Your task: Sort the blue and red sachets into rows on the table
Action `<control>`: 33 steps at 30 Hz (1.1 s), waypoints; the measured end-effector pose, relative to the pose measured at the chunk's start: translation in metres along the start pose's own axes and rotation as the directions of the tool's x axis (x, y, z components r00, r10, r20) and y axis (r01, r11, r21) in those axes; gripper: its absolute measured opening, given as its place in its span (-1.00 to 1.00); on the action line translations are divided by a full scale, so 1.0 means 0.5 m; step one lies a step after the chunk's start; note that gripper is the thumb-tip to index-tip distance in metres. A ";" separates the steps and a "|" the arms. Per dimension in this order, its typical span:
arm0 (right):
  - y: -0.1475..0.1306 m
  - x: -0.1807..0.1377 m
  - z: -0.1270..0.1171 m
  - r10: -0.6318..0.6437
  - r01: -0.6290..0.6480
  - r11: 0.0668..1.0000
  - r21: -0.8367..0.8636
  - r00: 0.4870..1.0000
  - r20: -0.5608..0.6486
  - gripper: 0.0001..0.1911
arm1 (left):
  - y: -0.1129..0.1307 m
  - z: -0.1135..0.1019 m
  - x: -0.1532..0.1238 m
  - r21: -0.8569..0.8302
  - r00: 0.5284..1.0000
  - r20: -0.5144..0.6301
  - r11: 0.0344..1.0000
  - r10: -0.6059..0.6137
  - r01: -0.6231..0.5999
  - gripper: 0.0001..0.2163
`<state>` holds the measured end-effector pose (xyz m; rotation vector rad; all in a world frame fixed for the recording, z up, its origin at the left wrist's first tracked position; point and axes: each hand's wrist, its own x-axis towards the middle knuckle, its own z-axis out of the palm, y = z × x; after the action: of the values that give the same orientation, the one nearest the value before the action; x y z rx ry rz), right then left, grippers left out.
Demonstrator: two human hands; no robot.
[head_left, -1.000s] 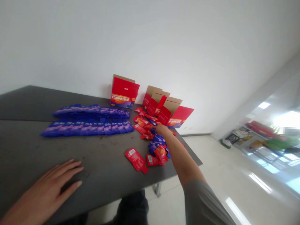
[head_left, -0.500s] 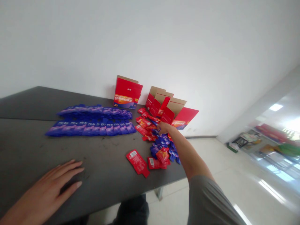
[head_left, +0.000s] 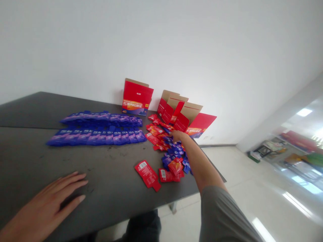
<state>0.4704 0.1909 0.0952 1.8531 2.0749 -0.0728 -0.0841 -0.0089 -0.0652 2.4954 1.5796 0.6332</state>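
My left hand lies flat on the dark table, fingers stretched out, holding nothing. Across the table, my right hand reaches into a loose pile of pouches, its fingers bent down and drawn together among red pouches and blue pouches. What those fingers grip, if anything, is too small to make out. To the left, overlapping blue-purple pouches form a front row and a back row. Nearer to me, a single red pouch lies beside a few more red pouches.
A red printed carton stands against the wall behind the rows. Several more cartons with raised flaps stand behind the pile. The table ends at my lap and at the right, above a pale floor.
The view has shifted slightly. My right hand is still at the pile, its fingers now lower and more closed. My left hand keeps its place on the table.
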 end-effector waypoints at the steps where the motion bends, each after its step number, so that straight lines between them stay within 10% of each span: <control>1: 0.005 0.002 -0.001 -0.010 0.010 1.000 -0.012 1.000 -0.003 -0.42 | 0.001 -0.001 0.000 0.001 1.000 0.006 1.000 -0.006 0.006 -0.50; 13: 0.013 -0.010 0.054 0.152 -0.075 0.971 0.226 0.925 -0.348 -0.65 | 0.043 -0.041 0.005 -0.007 1.000 0.001 1.000 -0.013 0.013 -0.52; 17: -0.025 -0.023 0.031 0.400 -0.143 0.860 0.491 0.786 -0.471 -0.68 | 0.061 -0.052 0.005 -0.006 1.000 -0.023 1.000 0.005 -0.005 -0.55; 19: -0.085 -0.025 0.014 0.513 -0.081 0.715 0.695 0.736 -0.442 -0.61 | 0.071 -0.059 0.005 -0.015 1.000 -0.019 1.000 0.009 -0.009 -0.58; 21: -0.181 -0.026 -0.002 0.482 0.034 0.539 0.841 0.806 -0.342 -0.61 | 0.080 -0.066 0.006 -0.025 1.000 -0.021 1.000 0.015 -0.015 -0.60; 24: -0.369 -0.026 -0.031 0.207 0.131 0.213 0.968 0.962 -0.176 -0.76 | 0.088 -0.074 0.006 -0.046 0.999 -0.036 0.999 0.026 -0.028 -0.61; 27: -0.556 -0.013 -0.074 -0.079 0.082 -0.057 0.995 0.993 -0.087 -0.81 | 0.091 -0.079 0.003 -0.063 0.999 -0.030 0.998 0.024 -0.026 -0.62; 33: -0.811 0.058 -0.162 -0.205 -0.092 -0.065 0.994 0.976 0.077 -0.79 | 0.094 -0.080 -0.006 -0.062 1.000 -0.004 0.998 0.028 -0.028 -0.61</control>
<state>0.0563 0.1837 0.0827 2.0907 1.8852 -2.4251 -0.0621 -0.0371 -0.0149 2.4769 1.5042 0.6801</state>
